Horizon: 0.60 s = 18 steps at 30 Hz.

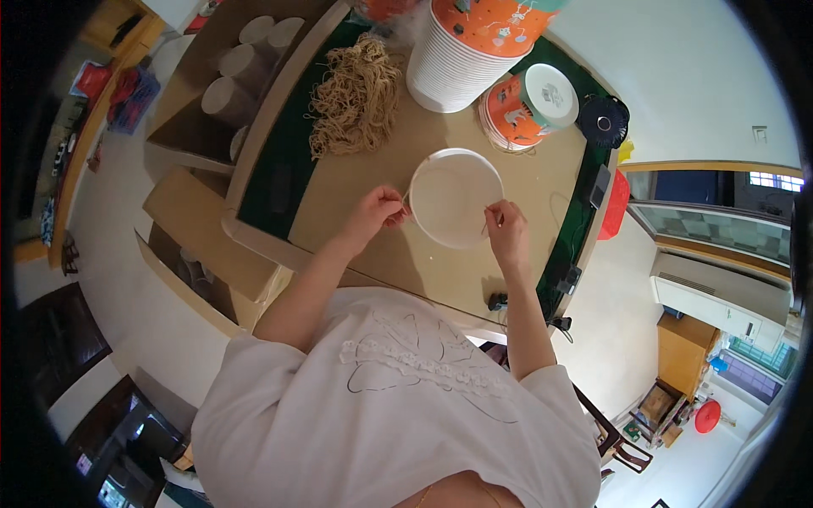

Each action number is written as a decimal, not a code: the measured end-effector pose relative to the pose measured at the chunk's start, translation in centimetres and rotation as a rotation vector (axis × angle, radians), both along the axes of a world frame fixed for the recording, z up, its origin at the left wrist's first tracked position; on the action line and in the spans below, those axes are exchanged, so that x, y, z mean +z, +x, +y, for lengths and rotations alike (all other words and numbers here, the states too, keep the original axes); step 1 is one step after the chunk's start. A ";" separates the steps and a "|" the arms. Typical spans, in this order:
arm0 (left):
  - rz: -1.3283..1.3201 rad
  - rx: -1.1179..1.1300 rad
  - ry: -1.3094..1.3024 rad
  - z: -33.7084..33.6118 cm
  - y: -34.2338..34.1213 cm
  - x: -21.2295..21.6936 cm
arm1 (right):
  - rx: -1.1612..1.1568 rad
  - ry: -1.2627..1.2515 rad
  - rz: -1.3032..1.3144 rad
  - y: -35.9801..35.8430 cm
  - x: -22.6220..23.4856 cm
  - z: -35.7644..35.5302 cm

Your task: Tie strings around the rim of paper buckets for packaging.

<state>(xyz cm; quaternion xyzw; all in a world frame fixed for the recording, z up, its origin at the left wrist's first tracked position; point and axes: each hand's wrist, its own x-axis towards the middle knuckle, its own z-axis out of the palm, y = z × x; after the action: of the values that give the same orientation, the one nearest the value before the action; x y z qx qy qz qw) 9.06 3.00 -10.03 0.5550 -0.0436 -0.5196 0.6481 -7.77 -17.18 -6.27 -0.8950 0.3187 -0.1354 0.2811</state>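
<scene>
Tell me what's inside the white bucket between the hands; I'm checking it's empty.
The white bucket shows a bare pale bottom, nothing lying in it. Left hand and right hand pinch its rim. The table underneath it is covered.

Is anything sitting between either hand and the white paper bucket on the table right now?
Nothing visible does. The left hand and right hand are both at the rim of the white paper bucket, one on each side. The pile of tan cords and the stack of buckets lie farther back, apart from it.

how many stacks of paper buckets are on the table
2. A tall upright stack of paper buckets stands at the table's far edge; a shorter stack lies on its side right of it. The single white bucket between the hands isn't stacked.
</scene>
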 end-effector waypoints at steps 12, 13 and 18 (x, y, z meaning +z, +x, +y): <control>0.178 -0.237 -0.560 -1.1 1.4 9.1 | 0.037 -0.017 0.095 -0.7 0.7 1.4; 0.179 -0.237 -0.560 -2.0 1.6 8.9 | 0.053 -0.011 0.106 -0.8 0.8 1.8; -0.859 -0.174 0.290 -4.3 2.3 8.0 | 0.064 0.018 0.116 -1.2 1.6 3.0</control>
<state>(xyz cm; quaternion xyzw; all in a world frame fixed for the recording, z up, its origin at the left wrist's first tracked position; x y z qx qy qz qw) 11.40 -1.28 -2.07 0.7992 -0.2815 -0.2959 0.4409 -9.00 -14.18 -4.70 -0.9086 0.3067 -0.0714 0.2744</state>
